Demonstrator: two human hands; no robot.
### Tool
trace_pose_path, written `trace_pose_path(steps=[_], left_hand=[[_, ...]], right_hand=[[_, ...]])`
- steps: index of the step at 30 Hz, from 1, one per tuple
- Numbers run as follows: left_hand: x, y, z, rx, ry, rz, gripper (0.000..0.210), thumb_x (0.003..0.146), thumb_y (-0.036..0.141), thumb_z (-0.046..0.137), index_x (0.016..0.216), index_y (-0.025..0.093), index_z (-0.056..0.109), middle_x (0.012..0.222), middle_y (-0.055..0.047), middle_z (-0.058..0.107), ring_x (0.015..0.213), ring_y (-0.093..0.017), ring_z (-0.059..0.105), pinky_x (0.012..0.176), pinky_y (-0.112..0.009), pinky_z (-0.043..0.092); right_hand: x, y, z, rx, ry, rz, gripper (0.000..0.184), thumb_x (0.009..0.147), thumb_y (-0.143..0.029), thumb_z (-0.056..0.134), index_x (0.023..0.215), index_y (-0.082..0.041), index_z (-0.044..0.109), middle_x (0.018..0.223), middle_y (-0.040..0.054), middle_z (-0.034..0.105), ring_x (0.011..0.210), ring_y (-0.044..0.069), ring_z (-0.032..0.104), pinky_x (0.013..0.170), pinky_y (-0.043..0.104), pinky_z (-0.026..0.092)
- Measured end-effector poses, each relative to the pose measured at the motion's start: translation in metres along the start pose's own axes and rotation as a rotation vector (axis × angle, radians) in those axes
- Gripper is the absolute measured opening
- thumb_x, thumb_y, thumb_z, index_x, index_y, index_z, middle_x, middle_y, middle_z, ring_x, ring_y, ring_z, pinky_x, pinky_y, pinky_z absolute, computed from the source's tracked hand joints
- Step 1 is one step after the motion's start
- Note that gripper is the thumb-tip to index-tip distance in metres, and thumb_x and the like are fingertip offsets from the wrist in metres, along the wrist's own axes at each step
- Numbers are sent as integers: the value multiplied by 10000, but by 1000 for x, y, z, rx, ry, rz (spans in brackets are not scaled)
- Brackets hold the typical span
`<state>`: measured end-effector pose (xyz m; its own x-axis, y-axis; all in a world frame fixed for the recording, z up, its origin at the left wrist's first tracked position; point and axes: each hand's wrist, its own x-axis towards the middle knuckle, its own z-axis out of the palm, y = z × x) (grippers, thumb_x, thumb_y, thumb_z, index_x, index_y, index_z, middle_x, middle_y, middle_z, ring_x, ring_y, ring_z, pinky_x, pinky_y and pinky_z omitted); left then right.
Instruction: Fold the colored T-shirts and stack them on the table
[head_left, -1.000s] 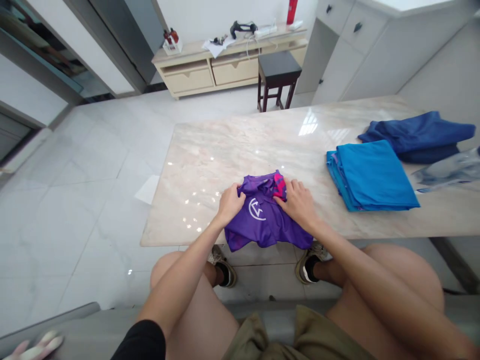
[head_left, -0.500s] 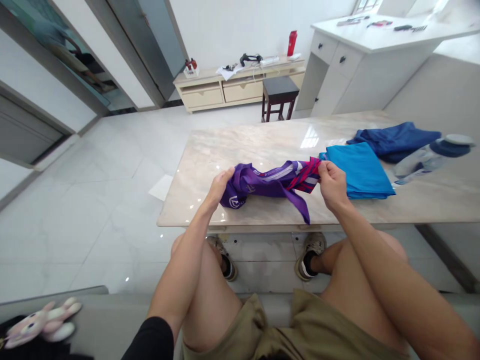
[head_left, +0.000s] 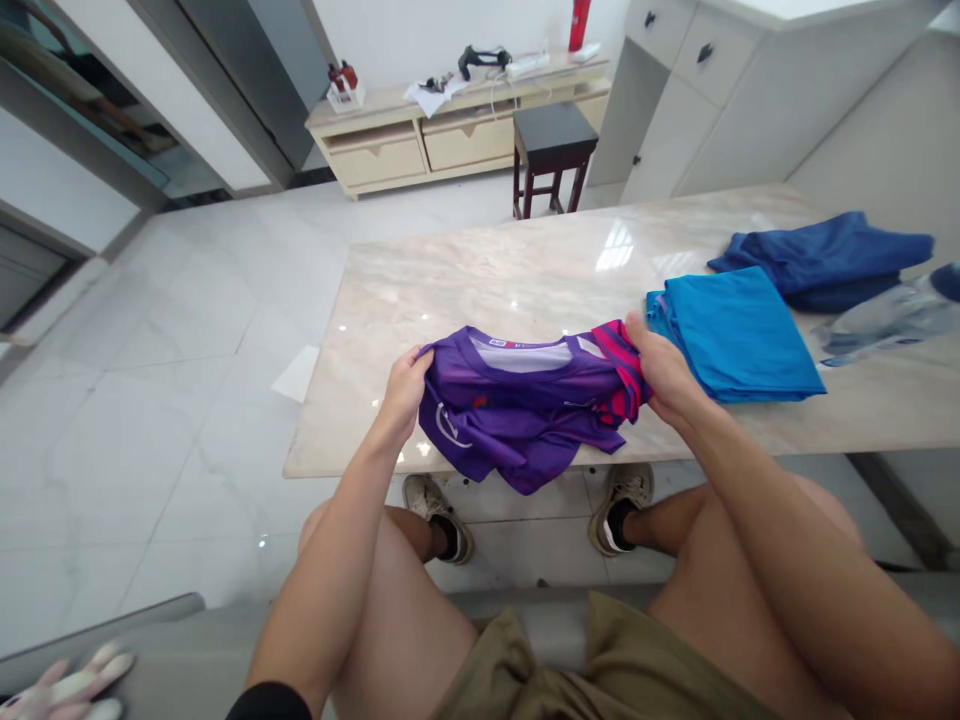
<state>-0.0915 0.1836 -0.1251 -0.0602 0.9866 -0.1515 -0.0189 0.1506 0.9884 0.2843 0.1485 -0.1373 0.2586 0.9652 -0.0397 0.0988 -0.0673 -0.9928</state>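
A purple jersey (head_left: 517,400) with pink-striped fabric on its right side is stretched between both hands, its neckline facing up and away from me. My left hand (head_left: 407,385) pinches the left shoulder area. At the other side, my right hand (head_left: 661,368) grips the pink-patterned part, its fingertips partly hidden by the cloth. The lower part of the jersey hangs in folds over the table's front edge. Just right of my right hand lies a folded bright blue garment (head_left: 750,335).
The marble-look table (head_left: 450,280) stands before my knees. On its right are a crumpled dark blue garment (head_left: 832,255) and a clear water bottle (head_left: 900,315). Beyond are a dark stool (head_left: 555,135), a low cabinet (head_left: 382,160) and a white counter unit (head_left: 720,100).
The jersey, bunched narrow before, is now spread wider, with its neckline open and its body hanging down. My left hand has moved left and a little lower. The camera view has tipped downward.
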Motion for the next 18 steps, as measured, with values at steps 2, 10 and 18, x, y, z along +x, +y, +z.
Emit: trace_pose_path(steps=[2, 10, 18], left_hand=[[9, -2, 3, 28, 23, 45, 177, 949, 371, 753, 950, 201, 804, 950, -45, 812, 949, -225, 739, 915, -314, 587], [7, 27, -4, 168, 178, 415, 303, 1020, 491, 717, 895, 216, 725, 838, -4, 680, 814, -176, 613, 772, -261, 512], [-45, 163, -47, 379, 323, 868, 209, 1067, 404, 682, 980, 227, 752, 900, -19, 742, 897, -210, 702, 906, -317, 585]], right_hand=[[3, -3, 2, -192, -69, -33, 623, 793, -863, 875, 947, -265, 797, 858, 70, 798, 868, 330, 773, 705, 424, 656], [3, -30, -30, -399, 35, -328, 487, 935, -738, 768, 840, -260, 757, 776, 39, 742, 786, 277, 707, 725, 395, 570], [-4, -161, -88, 0, 301, -495, 424, 1118, -692, 614, 1065, -281, 702, 776, 38, 722, 733, 236, 692, 774, 416, 623]])
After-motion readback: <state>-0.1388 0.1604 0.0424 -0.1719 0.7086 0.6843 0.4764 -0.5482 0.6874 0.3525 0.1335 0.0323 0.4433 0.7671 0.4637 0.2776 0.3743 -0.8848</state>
